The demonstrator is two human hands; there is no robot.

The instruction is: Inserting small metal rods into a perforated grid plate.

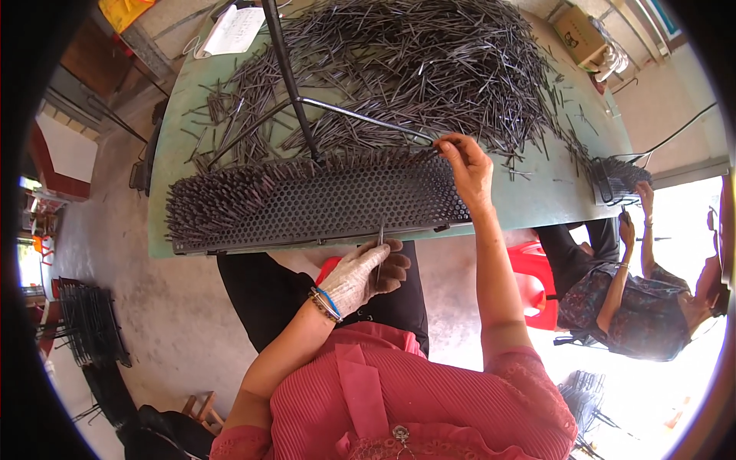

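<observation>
Panel (337, 203): dark, perforated, positioned along the near edge of the green surface (560, 184), directly before the person. Rods (218, 199) project densely from its left end, with a further row along its upper edge; holes in the middle and right portions show uncovered. Left hand (366, 274): gloved, fingers curled closed around a slim rod (381, 234) that points up, just below the panel's lower edge. Right hand (469, 170): bare, thumb and forefinger brought nearly together at the panel's upper right corner; whether they grip a rod cannot be told. A metal frame (292, 92) rises behind the panel. Beyond it, a large pile (429, 69) of loose rods covers much of the surface. A box (580, 36) sits at the far right. At right, a co-worker (632, 310) handles a second panel (619, 180).
</observation>
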